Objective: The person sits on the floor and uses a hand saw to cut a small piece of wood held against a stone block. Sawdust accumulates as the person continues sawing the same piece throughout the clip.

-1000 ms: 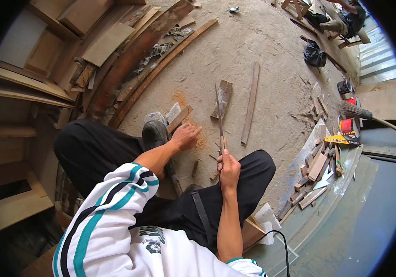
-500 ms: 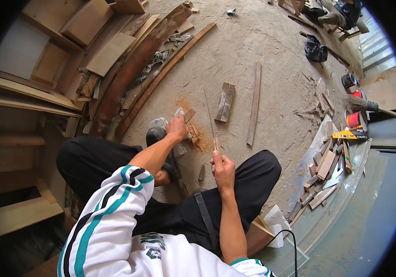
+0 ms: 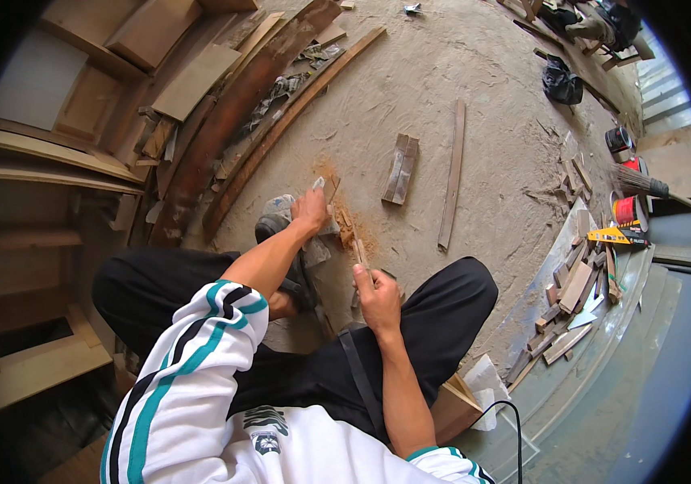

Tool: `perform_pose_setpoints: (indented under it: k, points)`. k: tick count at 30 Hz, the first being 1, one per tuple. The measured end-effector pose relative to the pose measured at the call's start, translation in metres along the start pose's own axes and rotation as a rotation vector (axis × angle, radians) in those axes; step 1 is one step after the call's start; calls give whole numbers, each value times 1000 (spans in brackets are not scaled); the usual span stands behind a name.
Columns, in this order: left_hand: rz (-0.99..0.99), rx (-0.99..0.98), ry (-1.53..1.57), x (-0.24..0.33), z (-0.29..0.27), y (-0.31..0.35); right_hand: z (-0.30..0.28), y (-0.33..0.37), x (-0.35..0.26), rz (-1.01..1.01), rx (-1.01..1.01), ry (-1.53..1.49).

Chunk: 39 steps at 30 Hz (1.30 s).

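My left hand (image 3: 310, 211) is closed on a small wooden block (image 3: 332, 189), holding it low near the floor beside my shoe (image 3: 268, 227). My right hand (image 3: 378, 300) grips a thin-bladed saw by its pale wooden handle (image 3: 360, 253). The saw points forward and left toward the block; its thin blade is hard to make out against the floor, so I cannot tell whether it touches the wood. Orange-brown sawdust (image 3: 370, 242) and a wood offcut (image 3: 345, 227) lie just right of my left hand.
Ahead lie a short pair of wooden blocks (image 3: 401, 169) and a long strip (image 3: 452, 173). Long boards (image 3: 289, 113) and cabinet frames (image 3: 39, 161) line the left. On the right are a scrap heap (image 3: 575, 286), a yellow-handled saw (image 3: 618, 235), tins (image 3: 618, 141) and a broom (image 3: 640, 181).
My right hand has moved left with the saw, whose tip now slants toward the block instead of pointing forward. My left hand stays on the block; the view has shifted slightly.
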<state>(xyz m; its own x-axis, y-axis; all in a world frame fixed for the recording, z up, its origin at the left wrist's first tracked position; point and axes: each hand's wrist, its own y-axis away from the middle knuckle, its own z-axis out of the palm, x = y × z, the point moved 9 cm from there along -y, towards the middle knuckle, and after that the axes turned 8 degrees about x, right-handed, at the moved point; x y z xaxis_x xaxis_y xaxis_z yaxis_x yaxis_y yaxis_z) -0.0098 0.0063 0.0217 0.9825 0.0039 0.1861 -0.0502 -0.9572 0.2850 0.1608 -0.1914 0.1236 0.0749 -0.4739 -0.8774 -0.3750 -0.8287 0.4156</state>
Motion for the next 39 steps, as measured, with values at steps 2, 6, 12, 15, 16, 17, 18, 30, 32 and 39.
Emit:
perform_pose_setpoints:
  k: [2,6,12,15,16,17,18,30,32,39]
  points:
    - [4,-21,-13,-5,2,-1,3,3,-7,5,-14,-18]
    - [7,-78,-22,-5,-5,-7,6,2,-12,-16,-18,19]
    - [-222,-56,146,-17,-8,-25,10,6,-10,40,-36,-25]
    - [-390,107,260,-37,-1,-41,12,8,-7,55,-36,-47]
    - [-453,169,292,-44,0,-43,14,8,-7,74,-45,-52]
    - [-495,197,331,-50,4,-46,16,9,-8,93,-55,-57]
    - [-535,217,376,-50,10,-47,14,8,-6,105,-55,-58]
    - [-630,281,472,-57,40,-59,24,-5,10,126,-83,22]
    - [-646,281,480,-55,36,-58,22,-5,6,96,-81,61]
    - [-658,280,421,-52,37,-60,5,4,0,199,-86,36]
